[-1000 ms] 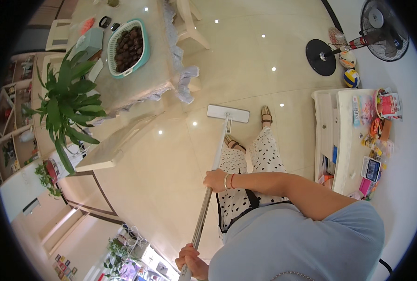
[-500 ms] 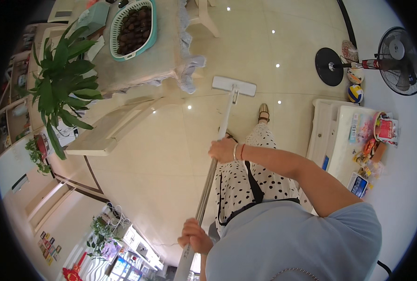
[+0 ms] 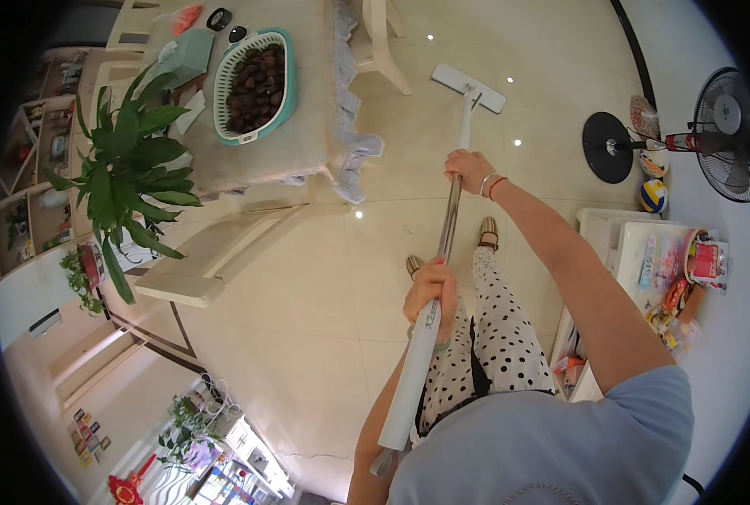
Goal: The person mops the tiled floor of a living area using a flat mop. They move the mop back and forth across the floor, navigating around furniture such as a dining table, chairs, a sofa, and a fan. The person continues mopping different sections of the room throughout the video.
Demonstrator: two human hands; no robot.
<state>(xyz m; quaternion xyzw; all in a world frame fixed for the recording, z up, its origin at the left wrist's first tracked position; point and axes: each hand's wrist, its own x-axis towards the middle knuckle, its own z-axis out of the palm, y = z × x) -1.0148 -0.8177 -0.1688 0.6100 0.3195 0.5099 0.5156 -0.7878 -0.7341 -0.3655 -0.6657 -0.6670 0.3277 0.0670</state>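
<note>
Both hands clamped on mop handle (image 3: 451, 220) — right hand (image 3: 469, 169) high, left hand (image 3: 431, 290) low. Mop head (image 3: 468, 87) near chair leg (image 3: 389, 59) — may snag.

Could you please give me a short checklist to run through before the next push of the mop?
1. Left hand closed round the mop handle: ok.
2. Right hand closed round the handle farther down: ok.
3. Mop head flat on the tiled floor: ok.
4. Mop head apart from the chair leg beside the table: ok, but close.
5. Standing fan and balls lie to the right of the mop's line: ok.
6. Floor wet or dry ahead: cannot tell.
</note>
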